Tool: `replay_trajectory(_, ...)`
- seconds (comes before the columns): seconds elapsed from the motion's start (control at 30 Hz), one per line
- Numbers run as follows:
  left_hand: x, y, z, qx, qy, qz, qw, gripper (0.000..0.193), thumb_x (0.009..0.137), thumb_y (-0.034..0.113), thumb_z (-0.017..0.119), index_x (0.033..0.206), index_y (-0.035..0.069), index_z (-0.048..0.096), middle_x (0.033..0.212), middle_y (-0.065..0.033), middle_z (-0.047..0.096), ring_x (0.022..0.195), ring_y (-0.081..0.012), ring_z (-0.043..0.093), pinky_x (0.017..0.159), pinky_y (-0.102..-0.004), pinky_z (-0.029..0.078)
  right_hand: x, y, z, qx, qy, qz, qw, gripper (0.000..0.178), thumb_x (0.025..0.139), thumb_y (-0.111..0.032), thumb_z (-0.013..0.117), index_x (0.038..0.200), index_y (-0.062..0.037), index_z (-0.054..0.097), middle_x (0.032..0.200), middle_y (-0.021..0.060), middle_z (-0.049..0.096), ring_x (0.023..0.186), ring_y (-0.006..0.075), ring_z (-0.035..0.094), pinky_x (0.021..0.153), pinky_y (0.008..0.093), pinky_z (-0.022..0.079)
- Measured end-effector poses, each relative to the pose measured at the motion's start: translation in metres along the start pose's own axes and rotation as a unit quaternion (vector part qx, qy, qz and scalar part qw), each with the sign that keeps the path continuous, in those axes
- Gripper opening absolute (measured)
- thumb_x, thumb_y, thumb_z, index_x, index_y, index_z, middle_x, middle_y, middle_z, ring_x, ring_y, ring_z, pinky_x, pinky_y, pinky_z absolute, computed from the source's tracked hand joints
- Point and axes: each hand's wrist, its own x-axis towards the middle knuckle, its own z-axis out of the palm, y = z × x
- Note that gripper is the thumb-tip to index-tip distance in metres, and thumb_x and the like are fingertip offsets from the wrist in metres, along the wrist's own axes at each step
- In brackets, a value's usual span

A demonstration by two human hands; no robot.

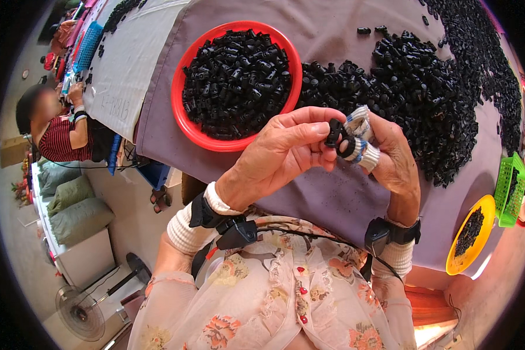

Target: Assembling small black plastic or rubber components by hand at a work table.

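Note:
My left hand point(274, 153) pinches a small black plastic part point(333, 133) between thumb and fingers, above the near edge of the cloth-covered table. Close against it, my right hand point(398, 154) is closed at the fingertips on a dark rounded piece point(346, 146); whether this joins the left hand's part I cannot tell. Striped knitted finger covers point(359, 123) wrap the thumb and a finger of the right hand. Beyond my left hand stands a red basin point(179, 105) full of similar black parts. A large loose pile of black parts point(414, 87) spreads behind my right hand.
A yellow dish point(489, 210) with small black bits and a green basket point(510, 198) sit at the table's right edge. More black parts point(484, 52) cover the far right. At left are another person point(64, 131) by a white-covered table, stuffed sacks point(81, 219) and a fan point(80, 312).

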Motion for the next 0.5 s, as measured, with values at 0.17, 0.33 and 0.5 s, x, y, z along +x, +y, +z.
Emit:
replay_trajectory(0.17, 0.0, 0.0006, -0.0003, 0.012, 0.002, -0.003, 1.0, 0.03, 0.087, 0.01, 0.051, 0.115, -0.001, 0.048, 0.087, -0.0106, 0.061, 0.071, -0.0148, 0.059, 0.066, -0.0317, 0.048, 0.0017, 0.0038, -0.0031, -0.019, -0.035, -0.029, 0.999, 0.03, 0.075, -0.026, 0.067, 0.089, -0.002, 0.057, 0.069, 0.0052, 0.059, 0.058, 0.0085, 0.052, 0.054, 0.0245, 0.042)
replay_trajectory(0.33, 0.0023, -0.0015, -0.0025, 0.017, -0.018, 0.009, 1.0, 0.031, 0.086, 0.01, 0.051, 0.116, -0.001, 0.048, 0.089, -0.011, 0.061, 0.073, -0.0157, 0.06, 0.067, -0.0313, 0.049, 0.0026, 0.0022, -0.0034, -0.03, -0.044, -0.01, 0.999, 0.032, 0.076, -0.029, 0.066, 0.092, -0.0019, 0.058, 0.069, 0.0053, 0.059, 0.059, 0.0086, 0.052, 0.055, 0.0245, 0.042)
replay_trajectory(0.5, 0.0021, -0.0016, -0.005, 0.033, -0.012, 0.015, 0.999, 0.029, 0.086, 0.01, 0.052, 0.114, -0.001, 0.05, 0.09, -0.0111, 0.061, 0.075, -0.0161, 0.06, 0.067, -0.031, 0.049, 0.0045, 0.0012, -0.0019, -0.042, -0.044, -0.003, 0.998, 0.029, 0.078, -0.026, 0.063, 0.093, -0.0015, 0.057, 0.068, 0.0049, 0.059, 0.058, 0.0088, 0.05, 0.055, 0.0252, 0.041)
